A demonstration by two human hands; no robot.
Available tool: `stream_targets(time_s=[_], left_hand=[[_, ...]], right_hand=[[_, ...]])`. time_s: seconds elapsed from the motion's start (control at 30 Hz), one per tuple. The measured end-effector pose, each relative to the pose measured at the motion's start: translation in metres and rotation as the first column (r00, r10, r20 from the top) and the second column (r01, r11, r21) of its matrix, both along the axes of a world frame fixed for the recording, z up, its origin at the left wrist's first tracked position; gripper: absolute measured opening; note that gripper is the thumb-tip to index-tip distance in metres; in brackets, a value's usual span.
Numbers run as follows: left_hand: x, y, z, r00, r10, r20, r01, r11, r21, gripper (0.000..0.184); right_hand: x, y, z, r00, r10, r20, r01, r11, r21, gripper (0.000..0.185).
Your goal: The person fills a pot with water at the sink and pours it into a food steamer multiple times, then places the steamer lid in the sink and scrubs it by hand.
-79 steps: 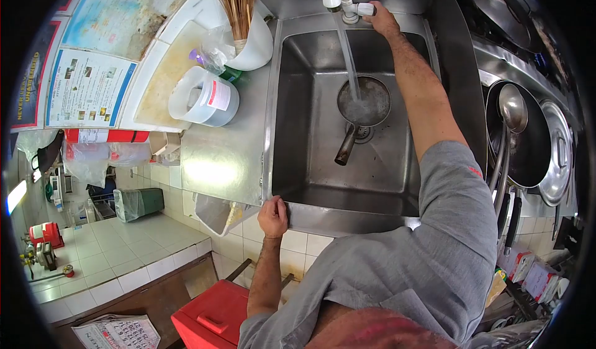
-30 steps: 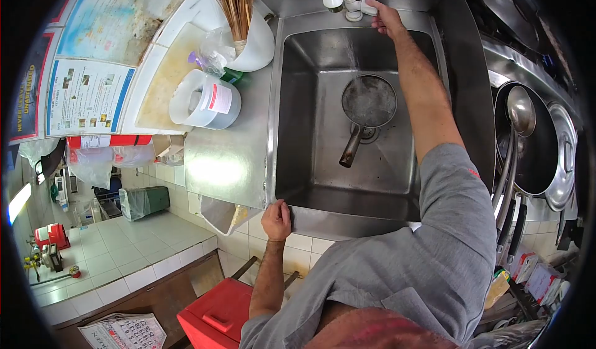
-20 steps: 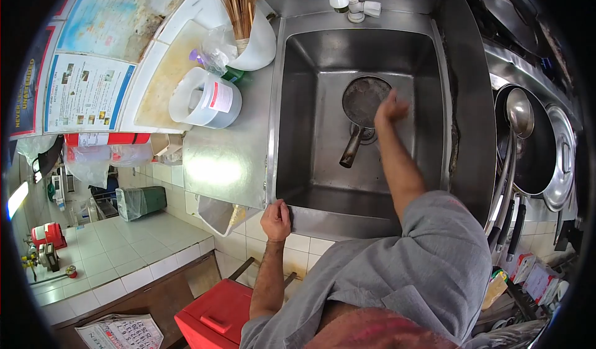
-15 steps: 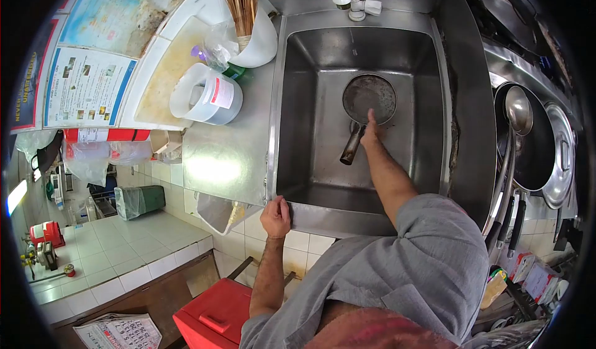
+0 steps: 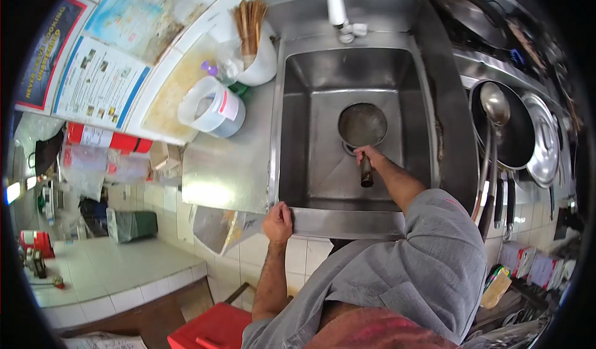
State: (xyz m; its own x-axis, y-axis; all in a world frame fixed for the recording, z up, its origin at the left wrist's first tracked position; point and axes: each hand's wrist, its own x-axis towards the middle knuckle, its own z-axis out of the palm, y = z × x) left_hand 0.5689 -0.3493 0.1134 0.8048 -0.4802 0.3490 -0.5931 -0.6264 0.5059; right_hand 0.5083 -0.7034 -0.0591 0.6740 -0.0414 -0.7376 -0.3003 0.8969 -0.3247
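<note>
In the metal sink (image 5: 419, 132), my right hand (image 5: 369, 155) is closed around the handle of a small dark pan (image 5: 362, 124). The pan's round bowl points toward the tap, and the handle end shows below my fingers. My left hand (image 5: 277, 222) rests closed on the sink's front left corner; whether it grips the edge is hard to make out. The white tap (image 5: 337, 8) stands at the back of the sink, with no stream of water coming from it.
Left of the sink stand a white tub (image 5: 212, 108) and a white container (image 5: 259, 63) with a bundle of sticks. At the right are a large black pan (image 5: 518, 138), a ladle (image 5: 495, 104) and a metal lid (image 5: 545, 156). A red bin (image 5: 217, 327) stands below left.
The water stream has stopped. My right hand has left the tap lever, moved down into the sink and taken hold of the pan's handle. The whole view has shifted slightly. My left hand stays at the corner.
</note>
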Motion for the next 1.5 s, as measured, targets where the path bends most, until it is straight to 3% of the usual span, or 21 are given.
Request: stream_targets(time_s=[0.13,0.17,0.23,0.37,0.43,0.53,0.6,0.67,0.87,0.97,1.13,1.2,1.27,1.33,1.4,1.47,1.5], left_hand=[[0.001,0.004,-0.004,1.0,0.0,-0.031,0.001,0.999,0.046,0.013],[-0.001,0.004,0.0,1.0,-0.008,0.0,0.008,0.998,0.061,0.015],[-0.001,0.005,-0.001,0.999,-0.023,-0.035,0.024,0.999,0.033,0.015],[-0.001,0.008,-0.001,0.998,-0.049,-0.03,0.049,0.999,0.005,0.017],[-0.001,0.011,-0.001,0.998,-0.039,-0.043,0.041,0.998,0.051,0.019],[-0.006,0.013,0.01,0.994,-0.053,-0.097,0.06,0.995,0.074,0.021],[-0.004,0.015,0.007,0.992,-0.085,-0.089,0.091,0.993,0.069,0.023],[-0.005,0.019,0.009,0.99,-0.115,-0.087,0.121,0.99,0.067,0.024],[-0.013,0.024,0.018,0.989,-0.144,-0.026,0.145,0.988,0.051,0.032],[-0.015,0.025,0.019,0.987,-0.161,-0.014,0.162,0.987,0.021,0.033],[-0.013,0.026,0.012,0.984,-0.178,0.011,0.177,0.984,0.022,0.035],[-0.023,0.029,0.016,0.979,-0.206,-0.004,0.205,0.977,-0.055,0.032],[-0.036,0.032,0.011,0.954,-0.279,0.109,0.297,0.925,-0.238,0.027],[-0.068,0.035,0.003,0.932,-0.319,0.172,0.35,0.916,-0.197,0.023],[-0.115,0.033,-0.01,0.838,-0.511,0.193,0.538,0.834,-0.124,0.023],[-0.169,0.022,-0.028,0.767,-0.628,0.132,0.641,0.746,-0.179,0.022],[-0.195,0.016,-0.042,0.731,-0.682,-0.024,0.666,0.72,-0.196,0.022]], right_hand=[[-0.012,0.011,0.012,0.998,0.049,-0.041,-0.048,0.999,0.024,0.02],[-0.018,0.015,0.026,0.999,0.014,-0.033,-0.014,1.0,0.004,0.02],[-0.03,0.025,0.052,0.992,0.123,-0.011,-0.124,0.992,-0.02,0.02],[-0.043,0.041,0.098,0.994,0.106,0.04,-0.101,0.989,-0.11,0.02],[-0.056,0.058,0.141,0.984,0.083,0.159,-0.083,0.997,-0.009,0.02],[-0.077,0.091,0.212,0.984,-0.022,0.178,0.008,0.997,0.08,0.019],[-0.091,0.115,0.251,0.98,-0.059,0.192,0.058,0.998,0.013,0.019],[-0.105,0.136,0.275,0.968,-0.12,0.222,0.099,0.99,0.104,0.019],[-0.172,0.211,0.344,0.931,-0.206,0.3,0.177,0.977,0.123,0.019],[-0.217,0.246,0.365,0.92,-0.242,0.308,0.152,0.945,0.29,0.02],[-0.303,0.293,0.356,0.892,-0.303,0.334,0.217,0.938,0.271,0.019],[-0.339,0.307,0.348,0.885,-0.381,0.268,0.302,0.908,0.291,0.018],[-0.378,0.319,0.331,0.871,-0.413,0.267,0.349,0.902,0.256,0.018],[-0.416,0.324,0.316,0.854,-0.447,0.266,0.398,0.89,0.221,0.018],[-0.457,0.328,0.303,0.828,-0.522,0.207,0.493,0.852,0.178,0.018],[-0.5,0.328,0.287,0.803,-0.562,0.196,0.529,0.825,0.2,0.018],[-0.522,0.328,0.278,0.781,-0.591,0.203,0.556,0.805,0.205,0.018]])
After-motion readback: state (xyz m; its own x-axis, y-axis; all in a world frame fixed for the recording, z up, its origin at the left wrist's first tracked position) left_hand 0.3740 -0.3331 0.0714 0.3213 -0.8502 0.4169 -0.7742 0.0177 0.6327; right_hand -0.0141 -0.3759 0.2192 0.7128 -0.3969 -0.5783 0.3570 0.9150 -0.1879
